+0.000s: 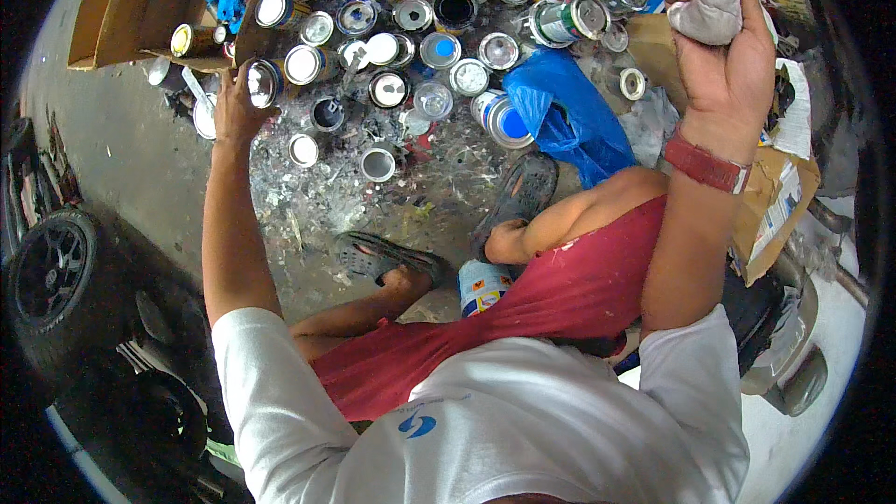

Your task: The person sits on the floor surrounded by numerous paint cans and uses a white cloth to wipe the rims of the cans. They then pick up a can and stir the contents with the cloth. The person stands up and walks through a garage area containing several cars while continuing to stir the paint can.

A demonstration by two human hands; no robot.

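My left hand is stretched to the far left, its fingers and thumb curved around the near side of a small paint can. A tan cardboard box lies just beyond it, and a white stick rests by a tin to its left. At the far right my right hand is raised palm up, its fingers bent around a folded white cloth. Part of those fingers is hidden behind the cloth. A red band circles that wrist.
Many open and lidded paint cans crowd the paint-splashed floor ahead. A blue plastic bag lies right of centre, and a cardboard piece sits beside my right arm. A white tub stands between my legs. A black wheel is at the left.
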